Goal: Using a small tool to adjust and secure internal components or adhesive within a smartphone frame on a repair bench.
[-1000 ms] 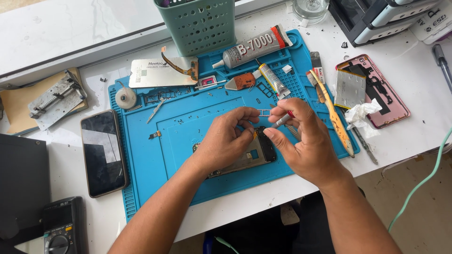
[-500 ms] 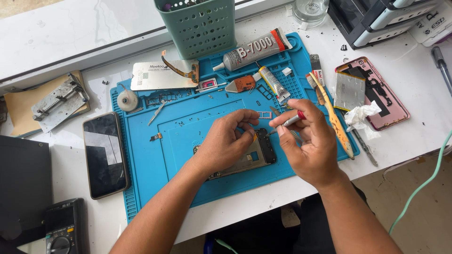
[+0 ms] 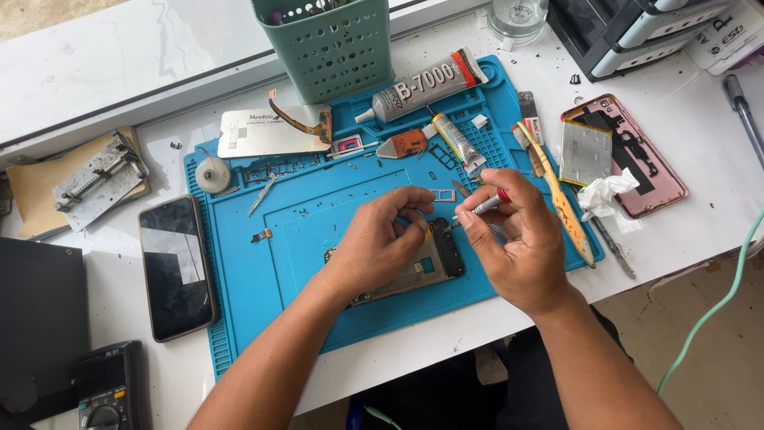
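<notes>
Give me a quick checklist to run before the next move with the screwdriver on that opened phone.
1. Left hand steadying the opened phone: ok, its fingers rest on the phone's upper edge.
2. Right hand gripping the screwdriver: ok, pinched between thumb and fingers.
3. Screwdriver tip seated on a screw: cannot tell, the tip is too small to make out.
4. Phone lying flat on the blue mat: ok.
5. Loose small parts away from the hands: not ok, a small frame piece lies just above the fingers.
6. Glue tube out of the way: ok, at the mat's top edge.
</notes>
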